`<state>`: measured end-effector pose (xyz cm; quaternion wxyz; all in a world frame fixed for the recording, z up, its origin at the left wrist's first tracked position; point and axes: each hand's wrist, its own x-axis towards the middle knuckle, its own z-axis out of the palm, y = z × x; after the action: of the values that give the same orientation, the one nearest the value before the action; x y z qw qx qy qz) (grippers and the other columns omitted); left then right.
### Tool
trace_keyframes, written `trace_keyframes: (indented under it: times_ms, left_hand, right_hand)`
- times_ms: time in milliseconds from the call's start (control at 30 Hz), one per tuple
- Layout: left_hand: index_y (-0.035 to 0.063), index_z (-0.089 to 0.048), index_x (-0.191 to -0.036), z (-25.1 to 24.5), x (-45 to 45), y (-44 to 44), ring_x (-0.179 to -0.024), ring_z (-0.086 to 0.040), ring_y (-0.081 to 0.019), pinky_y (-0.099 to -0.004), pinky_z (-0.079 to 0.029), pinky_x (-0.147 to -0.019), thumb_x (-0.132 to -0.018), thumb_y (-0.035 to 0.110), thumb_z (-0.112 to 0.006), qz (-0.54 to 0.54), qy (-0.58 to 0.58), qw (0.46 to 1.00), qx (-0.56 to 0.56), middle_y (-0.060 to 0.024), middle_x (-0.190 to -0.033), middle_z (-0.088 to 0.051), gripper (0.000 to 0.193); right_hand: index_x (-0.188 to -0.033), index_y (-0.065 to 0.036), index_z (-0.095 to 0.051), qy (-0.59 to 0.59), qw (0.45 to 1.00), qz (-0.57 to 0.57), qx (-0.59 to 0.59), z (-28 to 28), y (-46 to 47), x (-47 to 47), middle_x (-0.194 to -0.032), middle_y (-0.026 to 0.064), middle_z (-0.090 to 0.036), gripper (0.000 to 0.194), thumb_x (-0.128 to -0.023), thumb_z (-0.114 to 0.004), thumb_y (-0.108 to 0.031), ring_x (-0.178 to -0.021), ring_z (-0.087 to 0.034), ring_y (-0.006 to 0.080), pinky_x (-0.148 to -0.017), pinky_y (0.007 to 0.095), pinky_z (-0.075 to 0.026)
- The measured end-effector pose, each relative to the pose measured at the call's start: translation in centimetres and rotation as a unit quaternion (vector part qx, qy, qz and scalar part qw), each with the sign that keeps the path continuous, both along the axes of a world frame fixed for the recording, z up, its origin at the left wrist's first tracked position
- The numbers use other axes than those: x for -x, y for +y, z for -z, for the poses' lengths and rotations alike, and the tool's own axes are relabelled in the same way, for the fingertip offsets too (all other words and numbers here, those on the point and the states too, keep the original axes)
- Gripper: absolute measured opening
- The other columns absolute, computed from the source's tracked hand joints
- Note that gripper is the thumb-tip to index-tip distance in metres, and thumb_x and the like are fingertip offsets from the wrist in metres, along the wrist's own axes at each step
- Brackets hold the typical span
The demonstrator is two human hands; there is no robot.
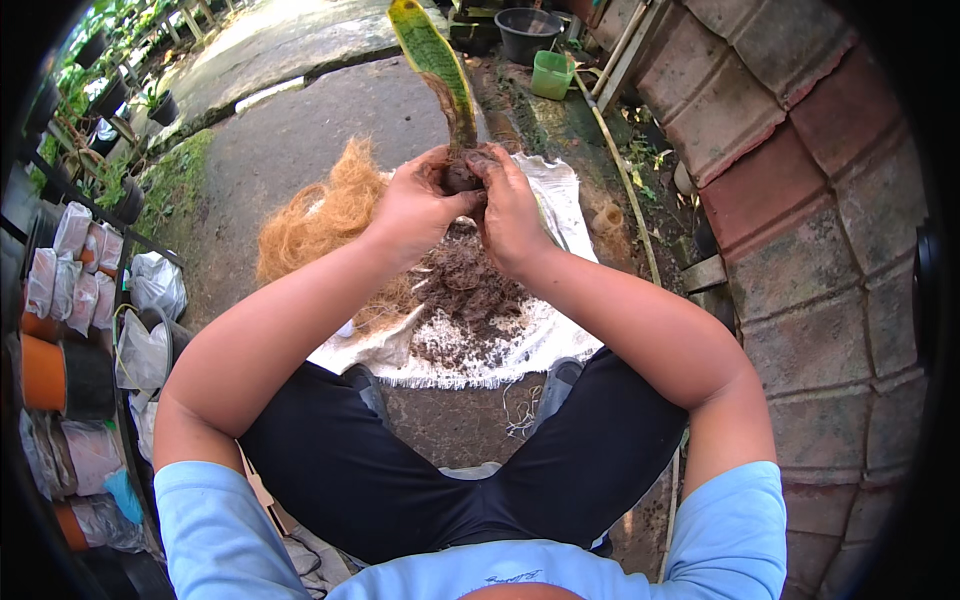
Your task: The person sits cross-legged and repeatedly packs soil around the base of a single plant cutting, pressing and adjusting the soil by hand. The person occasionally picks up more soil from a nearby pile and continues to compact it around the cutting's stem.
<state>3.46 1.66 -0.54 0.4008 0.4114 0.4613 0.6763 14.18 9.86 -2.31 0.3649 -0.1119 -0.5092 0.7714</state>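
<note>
Between both palms I hold a dark ball of wet soil [460, 178], packed around the base of a snake plant leaf [442, 64]. The leaf stands upright, green with yellow margins, and a brown dried patch runs along its left side. My left hand [418, 196] cups the ball from the left and my right hand [510, 202] from the right; mud coats the fingers. Below them a heap of dark, moist soil [472, 281] lies on a white woven sack [480, 352]. Loose tan coconut fibre [326, 214] is piled at the sack's left side.
Shelves at left hold plastic-wrapped bundles [71, 262] and potted plants [161, 105]. Clay roof tiles [795, 300] line the right side. Farther off stand a black basin [529, 34] and a green plastic container [553, 75]. A thin pole [622, 169] lies along the right.
</note>
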Motion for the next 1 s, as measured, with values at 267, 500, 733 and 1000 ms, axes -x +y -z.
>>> trace_keyframes:
  times_ms: [267, 500, 733, 1000]
  left_hand:
    - [-0.0013, -0.057, -0.122, -0.9, 0.9, -0.7, -0.101, -0.065, -0.0179, -0.0336, -0.056, -0.083, -0.081, -0.004, -0.073, 0.035, -0.097, 0.993, 0.049, -0.0089, -0.111, -0.067, 0.044]
    - [-0.0001, -0.06, -0.113, -2.9, 0.8, -1.4, -0.084, -0.069, -0.0169, -0.0314, -0.057, -0.074, -0.078, -0.002, -0.074, 0.016, -0.007, 0.993, 0.115, -0.0074, -0.095, -0.07, 0.038]
    - [-0.0016, -0.062, -0.102, -2.9, 0.5, -1.2, -0.077, -0.066, -0.0126, -0.0275, -0.054, -0.066, -0.075, 0.0, -0.075, 0.002, 0.035, 0.991, 0.127, -0.0065, -0.087, -0.07, 0.03]
    - [-0.0016, -0.061, -0.108, -2.0, 0.3, -1.2, -0.077, -0.065, -0.0112, -0.0262, -0.055, -0.066, -0.074, 0.0, -0.076, -0.012, 0.116, 0.987, 0.108, -0.0064, -0.089, -0.069, 0.038]
  right_hand:
    - [-0.135, -0.01, -0.046, -0.061, 0.991, -0.11, 0.054, -1.0, -0.2, -0.3, -0.122, 0.0055, -0.06, 0.044, -0.103, -0.053, -0.039, -0.108, -0.062, 0.017, -0.09, 0.0337, -0.053]
    - [-0.137, -0.012, -0.047, -0.108, 0.96, -0.233, 0.116, -2.4, 1.2, -1.3, -0.125, 0.0059, -0.06, 0.067, -0.093, -0.055, -0.062, -0.11, -0.063, 0.0195, -0.094, 0.038, -0.053]
    - [-0.137, -0.01, -0.047, -0.078, 0.936, -0.305, 0.156, -3.0, 0.9, -1.5, -0.123, 0.0116, -0.061, 0.062, -0.097, -0.054, -0.056, -0.109, -0.065, 0.0249, -0.095, 0.0485, -0.056]
    - [-0.129, -0.008, -0.051, -0.068, 0.956, -0.221, 0.182, -3.4, -0.6, -1.7, -0.116, 0.008, -0.063, 0.036, -0.099, -0.059, -0.028, -0.099, -0.068, 0.0206, -0.08, 0.0401, -0.063]
